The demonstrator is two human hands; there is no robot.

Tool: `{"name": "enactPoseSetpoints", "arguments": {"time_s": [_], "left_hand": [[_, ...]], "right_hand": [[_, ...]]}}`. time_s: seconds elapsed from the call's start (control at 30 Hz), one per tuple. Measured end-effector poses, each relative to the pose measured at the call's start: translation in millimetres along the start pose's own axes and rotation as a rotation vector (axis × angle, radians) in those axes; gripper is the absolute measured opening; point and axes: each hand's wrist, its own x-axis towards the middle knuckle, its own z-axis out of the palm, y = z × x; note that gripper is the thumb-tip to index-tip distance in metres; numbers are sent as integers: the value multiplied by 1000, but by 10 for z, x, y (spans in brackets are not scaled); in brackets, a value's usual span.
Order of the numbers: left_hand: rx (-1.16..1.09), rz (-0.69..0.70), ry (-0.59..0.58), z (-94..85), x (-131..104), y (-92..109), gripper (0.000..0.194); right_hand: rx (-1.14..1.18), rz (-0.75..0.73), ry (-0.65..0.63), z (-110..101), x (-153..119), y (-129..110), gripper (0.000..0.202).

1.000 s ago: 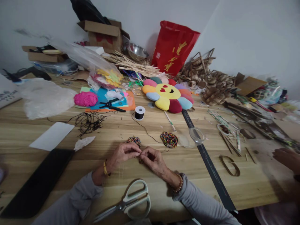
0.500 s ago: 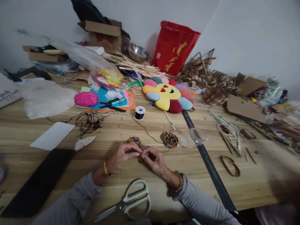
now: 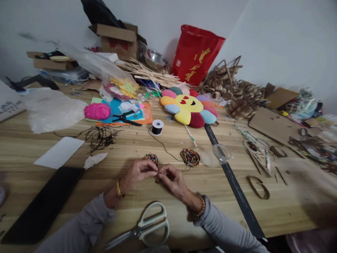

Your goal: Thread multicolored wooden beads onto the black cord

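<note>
Over the middle of the table, my left hand point(image 3: 141, 173) and my right hand point(image 3: 172, 179) meet fingertip to fingertip, both pinched closed. What lies between the fingertips is too small to make out; a small brownish bit shows under the right fingers. Just behind my left hand is a bunch of multicoloured beads point(image 3: 151, 158), partly covered by it. A larger heap of bead strands point(image 3: 190, 157) lies beyond my right hand. Thin black cord point(image 3: 165, 149) runs from a white spool point(image 3: 157, 127) towards that heap, and a piece of it shows beside my right hand. Scissors point(image 3: 147, 228) rest between my forearms.
A black strip point(image 3: 231, 179) crosses the table on the right, with a clear round container point(image 3: 222, 153) on it. Tangled black cords point(image 3: 101, 137), white paper point(image 3: 59, 153) and a dark flat board point(image 3: 43, 207) lie left. A flower cushion point(image 3: 188, 105) and red bag point(image 3: 198, 52) are behind.
My hands stay pinched together in nearly the same place, with only a very slight shift of the fingers. Nothing else on the table has visibly moved.
</note>
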Motion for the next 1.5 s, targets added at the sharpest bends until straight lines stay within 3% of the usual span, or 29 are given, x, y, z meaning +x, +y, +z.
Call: {"name": "enactPoseSetpoints", "arguments": {"time_s": [0.23,0.83,1.23,1.5], "left_hand": [[-20,-18,6,-2,-3,-8,17],[-39,-85,-8,19,-5,-22,26],[58,47,-32,-6,-10,44,23],[96,64,-31,8,-13,51,23]], "right_hand": [[-80,-31,20,-11,12,-38,26],[-6,6,-19,-3,4,-24,29],[-53,-45,3,-18,5,-122,28],[40,-58,-40,9,-8,-103,23]]}}
